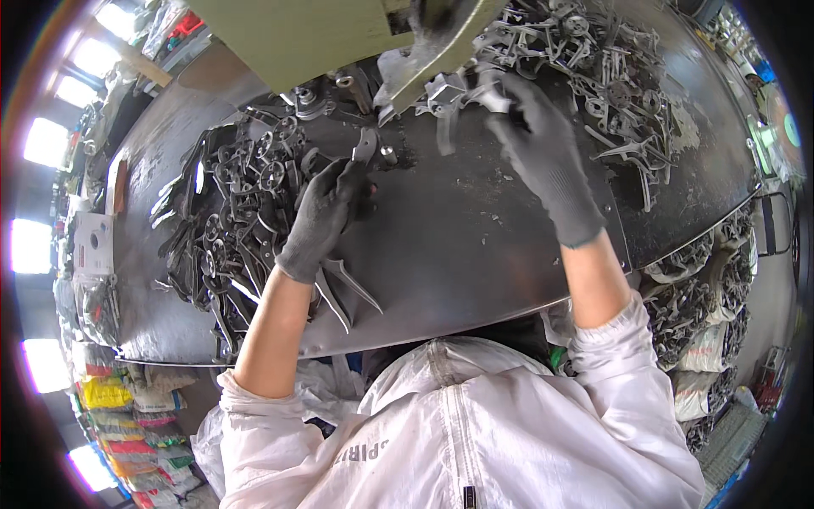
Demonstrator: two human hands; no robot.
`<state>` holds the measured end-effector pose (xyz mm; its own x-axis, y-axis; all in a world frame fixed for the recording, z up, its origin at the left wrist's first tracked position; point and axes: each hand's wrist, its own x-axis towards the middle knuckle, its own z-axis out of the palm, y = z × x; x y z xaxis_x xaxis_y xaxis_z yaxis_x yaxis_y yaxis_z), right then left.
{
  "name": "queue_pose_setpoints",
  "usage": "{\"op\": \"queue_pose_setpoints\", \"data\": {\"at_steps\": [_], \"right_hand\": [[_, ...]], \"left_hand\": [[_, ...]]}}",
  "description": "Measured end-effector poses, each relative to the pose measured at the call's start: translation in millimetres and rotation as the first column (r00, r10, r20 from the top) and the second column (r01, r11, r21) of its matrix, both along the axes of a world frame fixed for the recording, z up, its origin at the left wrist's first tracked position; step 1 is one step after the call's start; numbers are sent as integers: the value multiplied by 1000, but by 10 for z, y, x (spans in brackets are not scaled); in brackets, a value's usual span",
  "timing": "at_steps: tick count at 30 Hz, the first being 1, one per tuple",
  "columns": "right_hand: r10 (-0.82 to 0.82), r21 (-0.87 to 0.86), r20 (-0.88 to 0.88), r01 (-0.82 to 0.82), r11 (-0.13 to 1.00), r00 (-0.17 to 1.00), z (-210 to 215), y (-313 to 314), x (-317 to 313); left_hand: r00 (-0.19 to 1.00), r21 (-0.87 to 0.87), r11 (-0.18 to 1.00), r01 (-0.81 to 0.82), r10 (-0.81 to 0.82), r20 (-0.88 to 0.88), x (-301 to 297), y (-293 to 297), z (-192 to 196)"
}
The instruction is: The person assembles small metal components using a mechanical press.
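My left hand [326, 208], in a dark grey glove, is closed around a flat metal part [365, 145] with a hole in it. The part's tip sticks up past the fingers, beside a small upright metal pin [388, 155] on the table. My right hand [543, 153], gloved alike and slightly blurred, reaches to the machine's front. Thumb and fingers pinch a shiny metal piece [492, 95], whose full shape is smeared. Just below my left wrist lie two curved metal handles [343, 293], like those of pliers or shears.
A dark metal table [475, 246] spans the view. A green machine [297, 34] overhangs its far side. Dark metal tool parts [246, 195] are heaped at left, brighter ones [602, 76] at far right. More parts fill sacks [699, 288] below the right edge.
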<state>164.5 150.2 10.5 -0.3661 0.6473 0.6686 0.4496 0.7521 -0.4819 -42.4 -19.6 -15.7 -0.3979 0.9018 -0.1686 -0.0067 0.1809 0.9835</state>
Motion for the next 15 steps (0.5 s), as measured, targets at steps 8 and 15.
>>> {"op": "queue_pose_setpoints", "data": {"at_steps": [8,15], "right_hand": [[-131,-755,-650,-616,226,749,-47,-180,-379],[191,-863,-441,-473,179,877,-141,-415,-579]], "left_hand": [[1000,-53,998,20,-19,19,56,50,169],[950,64,993,104,-80,-303,-81,187,-25]]}}
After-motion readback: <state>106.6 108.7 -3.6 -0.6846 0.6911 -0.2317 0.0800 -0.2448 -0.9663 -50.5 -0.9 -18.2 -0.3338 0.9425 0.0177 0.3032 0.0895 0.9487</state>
